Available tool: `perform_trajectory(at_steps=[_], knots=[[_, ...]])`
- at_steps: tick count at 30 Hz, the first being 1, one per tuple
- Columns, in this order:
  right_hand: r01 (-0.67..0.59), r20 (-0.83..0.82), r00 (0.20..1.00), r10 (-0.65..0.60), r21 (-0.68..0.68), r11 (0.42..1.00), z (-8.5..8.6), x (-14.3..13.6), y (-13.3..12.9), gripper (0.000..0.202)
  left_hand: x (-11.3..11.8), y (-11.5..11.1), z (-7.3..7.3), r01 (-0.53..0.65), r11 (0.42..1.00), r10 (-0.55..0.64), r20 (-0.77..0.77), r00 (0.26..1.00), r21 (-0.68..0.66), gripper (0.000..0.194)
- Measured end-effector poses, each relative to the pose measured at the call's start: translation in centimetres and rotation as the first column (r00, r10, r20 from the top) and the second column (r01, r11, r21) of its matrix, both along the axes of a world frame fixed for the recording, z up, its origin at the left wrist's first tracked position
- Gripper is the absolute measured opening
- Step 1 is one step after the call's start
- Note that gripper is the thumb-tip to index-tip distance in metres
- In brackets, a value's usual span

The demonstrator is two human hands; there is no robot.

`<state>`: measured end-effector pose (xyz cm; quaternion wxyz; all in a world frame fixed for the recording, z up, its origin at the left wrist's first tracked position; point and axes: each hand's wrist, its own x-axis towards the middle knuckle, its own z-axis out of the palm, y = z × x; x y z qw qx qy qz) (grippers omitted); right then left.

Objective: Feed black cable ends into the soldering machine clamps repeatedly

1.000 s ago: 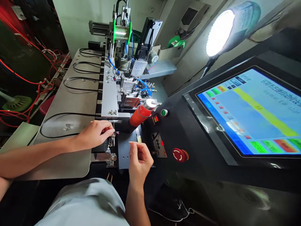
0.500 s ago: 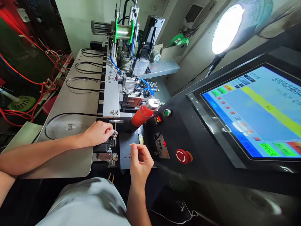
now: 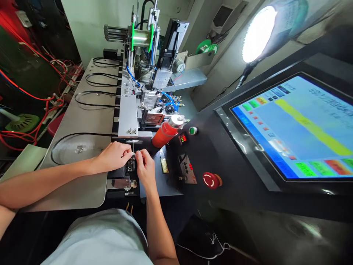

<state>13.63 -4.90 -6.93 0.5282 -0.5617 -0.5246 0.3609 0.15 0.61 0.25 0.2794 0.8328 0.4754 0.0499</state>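
My left hand rests over the edge of the metal work plate, fingers closed in a pinch at a small metal fixture. Across the fixture my right hand is pinched too, its fingertips close to the left ones. Whatever lies between the fingers is too small to make out. Just below sits a metal block with a brass-coloured end. Black cables lie looped on the plate, their ends running to the dark rail beside the machine.
A red bottle with a metal cap stands right behind my right hand. To the right are a red emergency stop button, a green button and a touchscreen. A lit lamp hangs above. A wire spool sits on the machine.
My right hand has moved left and forward, from above the dark panel to the fixture beside my left hand. The left hand has stayed in place. The view has shifted slightly.
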Motion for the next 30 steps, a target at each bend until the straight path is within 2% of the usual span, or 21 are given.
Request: perform_trajectory(at_steps=[5, 9, 12, 15, 20, 23, 25, 27, 30], knots=[[-0.021, -0.030, 0.999, 0.023, 0.067, 0.998, -0.3, -0.6, 0.5, 0.032, 0.1, 0.1, -0.1, 0.034, 0.996, -0.029, -0.063, 0.998, 0.079, 0.023], [-0.019, -0.104, 0.994, 0.029, 0.100, 0.995, -0.7, -0.7, 0.7, 0.030, -0.1, -0.4, -0.5, 0.102, 0.961, -0.068, -0.134, 0.989, 0.259, 0.019], [-0.018, -0.150, 0.988, 0.031, 0.088, 0.996, -1.0, -0.8, 0.8, 0.030, -0.8, -0.8, -0.9, 0.169, 0.880, -0.105, -0.166, 0.981, 0.443, 0.016], [-0.013, -0.165, 0.986, 0.024, 0.070, 0.997, -1.1, -0.9, 0.8, 0.030, -1.7, -1.0, -1.0, 0.310, 0.786, -0.232, -0.209, 0.950, 0.535, 0.019], [-0.005, -0.187, 0.982, 0.015, 0.054, 0.999, -1.1, -1.0, 0.7, 0.032, -2.2, -0.8, -0.6, 0.494, 0.654, -0.344, -0.356, 0.869, 0.573, 0.028], [0.002, -0.197, 0.980, 0.005, 0.033, 0.999, -1.1, -1.0, 0.6, 0.032, -1.9, -0.6, -0.4, 0.626, 0.592, -0.436, -0.452, 0.779, 0.508, 0.027], [0.005, -0.204, 0.979, -0.004, 0.006, 1.000, -1.1, -1.1, 0.5, 0.033, -1.6, -0.5, -0.1, 0.672, 0.586, -0.475, -0.479, 0.738, 0.453, 0.026], [0.007, -0.210, 0.978, -0.010, -0.014, 1.000, -1.1, -1.2, 0.5, 0.033, -1.5, -0.6, 0.4, 0.678, 0.606, -0.477, -0.491, 0.729, 0.416, 0.025], [0.006, -0.214, 0.977, -0.007, -0.008, 1.000, -1.4, -1.3, 0.5, 0.032, -1.6, -0.6, 1.5, 0.631, 0.687, -0.429, -0.499, 0.753, 0.360, 0.028]])
